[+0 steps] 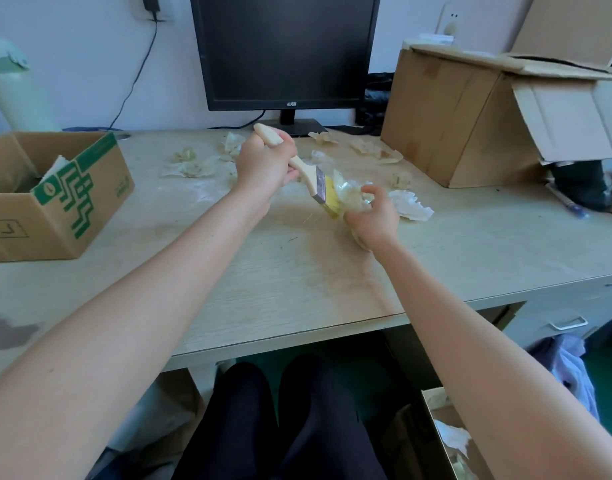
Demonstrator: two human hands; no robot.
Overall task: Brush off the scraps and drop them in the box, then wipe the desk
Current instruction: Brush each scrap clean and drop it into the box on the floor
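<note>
My left hand grips the pale wooden handle of a flat brush, its yellow bristles pointing down to the right over the middle of the desk. My right hand holds a crumpled clear scrap right against the bristles. A white crumpled scrap lies just right of that hand. Several more scraps are scattered across the back of the desk. An open cardboard box with green print stands at the desk's left end, with a scrap inside.
A black monitor stands at the back. A large cardboard box with a hanging flap fills the back right, with a pen beside it. Another box with scraps sits on the floor at lower right, beside my legs.
</note>
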